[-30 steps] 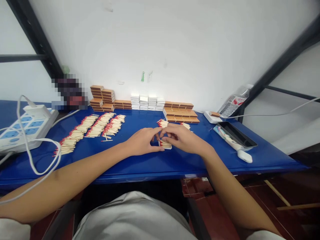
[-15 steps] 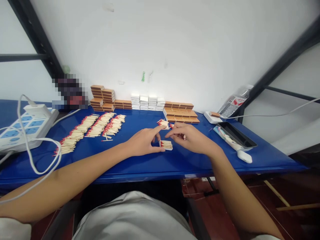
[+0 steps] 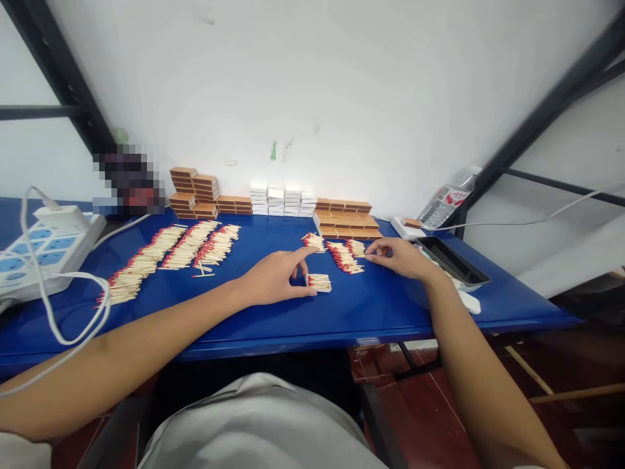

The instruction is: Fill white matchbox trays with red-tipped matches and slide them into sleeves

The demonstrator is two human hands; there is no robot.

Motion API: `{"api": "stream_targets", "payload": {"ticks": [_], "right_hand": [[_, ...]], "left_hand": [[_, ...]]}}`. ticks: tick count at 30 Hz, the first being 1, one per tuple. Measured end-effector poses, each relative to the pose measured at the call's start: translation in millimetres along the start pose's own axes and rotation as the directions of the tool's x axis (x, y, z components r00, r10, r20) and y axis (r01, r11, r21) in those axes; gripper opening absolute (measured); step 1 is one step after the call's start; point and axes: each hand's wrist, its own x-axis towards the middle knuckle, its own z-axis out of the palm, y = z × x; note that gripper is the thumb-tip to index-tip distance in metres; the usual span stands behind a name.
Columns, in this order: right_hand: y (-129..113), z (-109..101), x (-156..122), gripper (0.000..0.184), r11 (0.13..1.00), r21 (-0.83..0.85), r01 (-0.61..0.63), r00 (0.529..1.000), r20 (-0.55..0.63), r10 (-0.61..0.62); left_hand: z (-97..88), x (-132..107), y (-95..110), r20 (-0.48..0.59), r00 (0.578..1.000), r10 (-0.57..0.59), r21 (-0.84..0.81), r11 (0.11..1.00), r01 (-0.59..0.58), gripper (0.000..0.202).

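**Tray between your hands, right fingertips at the match pile**

Tray (image 3: 324,290) lies flat on the bench (image 3: 273,326), matches (image 3: 319,282) inside. Your left hand (image 3: 297,275) is spread in a C round its left end, thumb by the near corner; looks like steadying, firm contact unclear. Your right hand (image 3: 370,255) has thumb and index close together at the pile's (image 3: 357,248) bare-stick end, probably to stay off the heads; can't tell if they pinch one. Heads mostly face left, likely for alignment. Boxes (image 3: 349,225) sit against the wall, presumably leaving working room.
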Motion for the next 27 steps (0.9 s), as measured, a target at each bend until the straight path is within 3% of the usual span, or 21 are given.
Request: {"api": "stream_targets", "payload": {"ticks": [14,17,21,24,27], "right_hand": [[-4.1,-1.2,-6.9,0.059,0.997,0.054,-0.063,0.997,0.052,0.060],[-25.3,-0.4,-10.0,0.054,0.987,0.157,-0.047,0.994,0.105,0.031],[-71.9,9.3,-16.4,0.043,0.958,0.284,0.040,0.986,0.146,-0.084],[-105.1,22.2,-20.1,0.035,0.958,0.254,0.131,0.973,0.152,-0.173],[-126.1,34.3,-20.5,0.027,0.974,0.164,0.154,0.964,0.193,-0.185]], "left_hand": [[-0.5,0.1,2.3,-0.001,1.000,0.007,0.007,1.000,-0.007,0.079],[-0.2,0.3,1.6,-0.002,1.000,0.009,0.004,1.000,-0.009,0.079],[0.3,0.3,1.1,-0.008,1.000,0.006,-0.004,1.000,-0.006,0.080],[1.2,0.0,-0.4,-0.012,1.000,0.008,0.000,1.000,-0.008,0.081],[2.0,-0.4,-2.2,-0.018,1.000,0.013,0.000,1.000,-0.013,0.082]]}}
